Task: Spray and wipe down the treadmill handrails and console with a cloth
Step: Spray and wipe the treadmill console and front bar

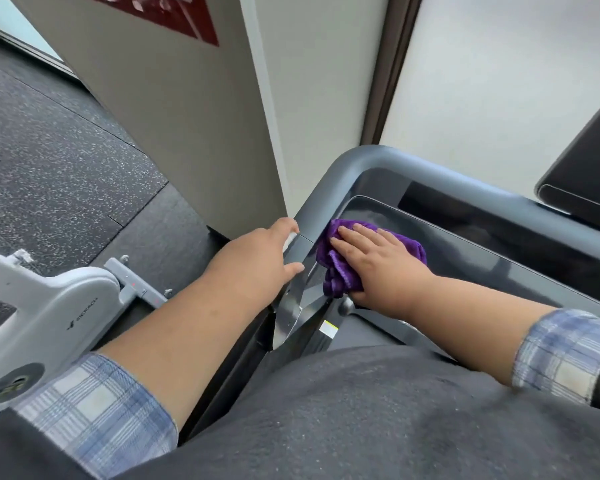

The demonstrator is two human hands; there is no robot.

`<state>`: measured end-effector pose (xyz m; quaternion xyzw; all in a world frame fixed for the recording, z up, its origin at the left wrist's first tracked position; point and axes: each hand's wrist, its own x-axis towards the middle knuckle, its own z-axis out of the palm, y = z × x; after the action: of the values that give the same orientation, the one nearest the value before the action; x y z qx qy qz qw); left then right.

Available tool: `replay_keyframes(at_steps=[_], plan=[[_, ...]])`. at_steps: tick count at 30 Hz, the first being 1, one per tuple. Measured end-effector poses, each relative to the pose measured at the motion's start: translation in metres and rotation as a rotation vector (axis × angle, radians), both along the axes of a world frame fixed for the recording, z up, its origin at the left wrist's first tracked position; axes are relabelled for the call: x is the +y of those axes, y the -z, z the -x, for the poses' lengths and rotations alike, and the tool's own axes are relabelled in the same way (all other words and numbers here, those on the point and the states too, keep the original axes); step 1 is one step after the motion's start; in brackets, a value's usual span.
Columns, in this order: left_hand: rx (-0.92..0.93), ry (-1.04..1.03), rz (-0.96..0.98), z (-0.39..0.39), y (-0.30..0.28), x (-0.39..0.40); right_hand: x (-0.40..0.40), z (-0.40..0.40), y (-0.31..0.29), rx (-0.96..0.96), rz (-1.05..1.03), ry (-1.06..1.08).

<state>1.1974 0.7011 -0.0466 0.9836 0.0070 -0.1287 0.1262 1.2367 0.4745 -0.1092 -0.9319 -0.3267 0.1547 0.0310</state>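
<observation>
Fingers (361,233) flat on cloth (336,275) (bunched), pointing toward handrail (354,161)

The dark glossy console tray (465,244) lies open to the right of the crumpled purple cloth (340,268). A rounded grey handrail (371,157) bounds its far and left edges; a white wall pillar (201,133) stands just beside the rail's left, leaving a narrow gap there.
</observation>
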Motion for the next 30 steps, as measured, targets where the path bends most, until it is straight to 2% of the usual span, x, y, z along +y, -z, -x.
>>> replay_keyframes(at_steps=[15,23,30], plan=[[0.011,0.098,-0.038,-0.092,0.007,-0.037,-0.009,-0.008,0.003,0.056,-0.034,-0.034],[-0.08,0.174,-0.023,-0.123,-0.006,-0.048,-0.009,-0.011,0.005,0.08,-0.038,-0.041],[-0.141,0.267,0.003,-0.154,-0.013,-0.095,-0.008,-0.011,0.006,0.061,-0.055,-0.043]])
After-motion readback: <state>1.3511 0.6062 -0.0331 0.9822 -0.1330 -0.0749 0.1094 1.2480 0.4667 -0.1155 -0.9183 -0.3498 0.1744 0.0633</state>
